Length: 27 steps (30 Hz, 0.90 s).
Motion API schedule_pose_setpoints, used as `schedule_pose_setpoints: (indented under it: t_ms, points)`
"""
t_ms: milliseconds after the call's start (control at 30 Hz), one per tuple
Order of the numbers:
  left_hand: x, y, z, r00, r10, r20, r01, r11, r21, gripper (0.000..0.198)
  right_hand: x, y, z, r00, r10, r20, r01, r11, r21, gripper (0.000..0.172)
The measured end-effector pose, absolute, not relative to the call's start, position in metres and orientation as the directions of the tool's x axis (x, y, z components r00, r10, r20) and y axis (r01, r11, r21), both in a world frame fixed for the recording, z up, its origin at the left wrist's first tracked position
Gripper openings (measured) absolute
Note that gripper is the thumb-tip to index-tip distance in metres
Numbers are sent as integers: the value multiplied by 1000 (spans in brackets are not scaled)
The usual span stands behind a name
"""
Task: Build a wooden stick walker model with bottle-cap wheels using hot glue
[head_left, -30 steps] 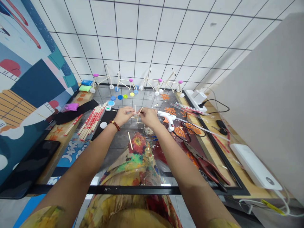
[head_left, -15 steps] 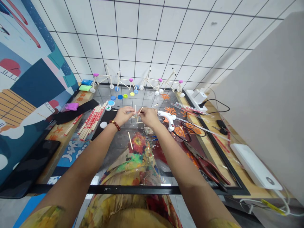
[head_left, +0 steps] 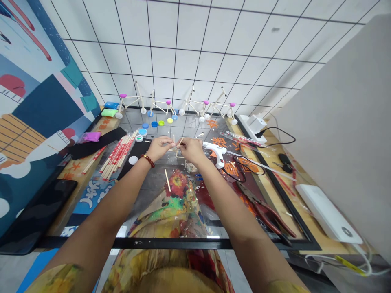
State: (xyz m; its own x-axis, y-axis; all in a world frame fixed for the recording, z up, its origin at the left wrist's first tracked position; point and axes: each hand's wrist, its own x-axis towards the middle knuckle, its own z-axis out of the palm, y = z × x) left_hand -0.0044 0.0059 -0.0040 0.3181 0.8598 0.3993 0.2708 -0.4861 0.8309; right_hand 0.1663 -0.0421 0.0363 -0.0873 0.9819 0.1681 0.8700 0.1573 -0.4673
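Over the middle of the glass tabletop, my left hand (head_left: 160,149) pinches a short pale wooden stick (head_left: 174,139) that stands nearly upright at its fingertips. Close beside it, my right hand (head_left: 192,150) is closed on another wooden stick (head_left: 181,141), which leans to the right. The fingertips almost meet, and they hide where the sticks come together. More thin wood (head_left: 179,157) shows just below the fingers; whether it is joined to the held pieces I cannot tell. A white glue gun (head_left: 216,152) with an orange trigger lies right of my right hand. Nearer me rests a loose stick (head_left: 168,180).
Several small stick-built bicycle models (head_left: 192,101) with pink seats line the wall. Chopsticks in red-and-white wrappers (head_left: 119,156) lie left, near bottle caps (head_left: 154,124). On the right are red-handled pliers (head_left: 269,215), a power strip (head_left: 252,130), cords and a white box (head_left: 328,211).
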Motion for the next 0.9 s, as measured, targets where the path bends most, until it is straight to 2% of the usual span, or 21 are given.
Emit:
schedule_pose_setpoints:
  t_ms: [400,533,633,767,900]
  points:
    - [-4,5,-2,289,875,388,271,-464,843,16,168,-42,35,-115,981,155,851,178,-495,16]
    - [-6,4,-2,269,892,364,264,-431,863,43,173,-42,40,-135,984,119,816,179,-550,40]
    - [-6,5,-3,249,903,349,256,-409,876,58,181,-42,49,-137,984,111,816,176,-550,48]
    - [-6,6,-4,188,912,363,248,-402,881,61,194,-43,62,-92,990,111,847,136,-515,40]
    - [-8,10,-8,61,906,419,232,-422,877,58,204,-44,69,-51,987,155,897,113,-426,28]
